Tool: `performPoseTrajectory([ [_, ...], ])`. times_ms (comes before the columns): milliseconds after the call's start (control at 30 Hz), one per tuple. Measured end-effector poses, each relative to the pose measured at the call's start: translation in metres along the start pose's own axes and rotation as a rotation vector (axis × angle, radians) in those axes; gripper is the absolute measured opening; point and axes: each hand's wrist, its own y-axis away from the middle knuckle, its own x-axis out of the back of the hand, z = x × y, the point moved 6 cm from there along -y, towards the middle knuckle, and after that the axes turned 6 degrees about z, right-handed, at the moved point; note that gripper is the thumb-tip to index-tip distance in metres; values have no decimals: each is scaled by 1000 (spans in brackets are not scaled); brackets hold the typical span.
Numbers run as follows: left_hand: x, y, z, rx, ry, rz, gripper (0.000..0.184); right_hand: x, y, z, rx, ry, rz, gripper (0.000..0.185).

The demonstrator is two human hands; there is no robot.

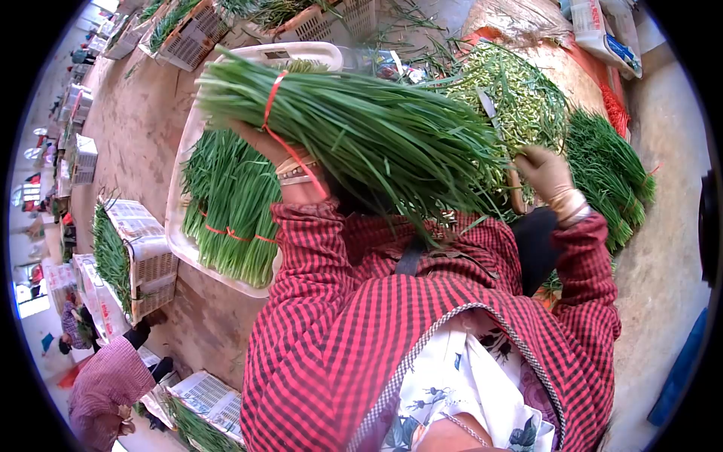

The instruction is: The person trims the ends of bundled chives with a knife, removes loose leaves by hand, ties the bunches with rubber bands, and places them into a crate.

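A thick bundle of garlic chives [354, 120], tied near its left end with a red band [273, 102], lies across my left hand [260, 142]. That hand is closed round the bundle from below, and its fingers are mostly hidden by the stalks. A loose red strip hangs over my left wrist. At the bundle's leafy right end, my right hand [548, 177], in a pale glove, pinches the leaf tips. Just left of that hand is a knife [488, 108] with a wooden handle [517, 190], lying partly behind the leaves.
A white tub [175, 215] at left holds tied chive bundles [233, 203]. Cut green pieces [520, 83] are heaped ahead, with more chives [606, 177] at right. Crates [154, 264] of greens stand on the floor. A person [109, 384] bends over at lower left.
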Motion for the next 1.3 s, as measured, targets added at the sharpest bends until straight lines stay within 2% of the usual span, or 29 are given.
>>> performPoseTrajectory([
  [67,6,-2,4,-17,-25,4,77,30,-19,-16,-19,-627,98,20],
  [167,15,2,0,18,15,-43,82,69,-29,-80,97,-784,124,19],
  [200,15,1,-2,20,-36,-46,83,71,-29,-102,97,-785,123,19],
  [267,8,12,-4,72,-94,-35,85,78,-18,-160,469,-543,243,26],
  [300,4,16,-7,116,-147,-26,87,72,-16,-176,599,-415,220,52],
  [367,8,8,-22,146,7,-63,88,48,-10,-202,699,-308,236,78],
  [433,-8,15,-25,89,-37,-27,84,11,-6,-220,577,-587,-87,88],
  [500,-35,30,-39,321,256,-299,76,-48,-2,-213,228,-962,-593,83],
  [567,-51,44,-33,301,178,-253,78,-54,0,-207,204,-1002,-576,77],
  [600,-46,48,-37,395,116,-222,81,-58,0,-202,132,-1102,-549,72],
  [667,-30,65,-48,527,-6,-192,85,-58,-1,-199,105,-1109,-512,69],
  [700,-29,73,-45,503,-33,-191,74,-56,-4,-196,71,-1123,-454,66],
  [733,-24,85,-52,504,-89,-240,67,-58,-8,-194,111,-1123,-367,66],
  [767,-20,95,-60,505,-146,-289,60,-61,-11,-195,115,-1119,-371,66],
  [833,-25,113,-63,468,-165,-257,55,-39,-14,-199,325,-765,-51,68],
  [867,-26,115,-65,434,-170,-251,56,-29,-12,-207,467,-436,146,75],
  [900,-26,114,-67,431,-167,-245,56,-25,-11,-215,472,-434,141,75],
  [967,-32,113,-65,416,-109,-301,56,-18,-2,-244,620,41,243,81],
  [1000,-34,110,-63,414,-25,-283,51,-17,0,-252,681,59,286,87],
  [1033,-36,107,-60,405,-27,-282,51,-15,1,-259,689,53,287,87],
  [1100,-33,100,-56,523,137,-194,49,-14,7,-279,756,110,332,89],
  [1133,-30,93,-51,517,224,-156,52,-13,13,-289,795,115,374,88],
  [1233,-30,76,-25,498,327,-260,67,-22,37,-302,933,64,453,65],
  [1267,-27,69,-18,437,325,-314,73,-24,45,-302,945,-25,359,58],
  [1300,-23,60,-6,347,284,-345,74,-27,51,-295,1019,-103,278,58],
])
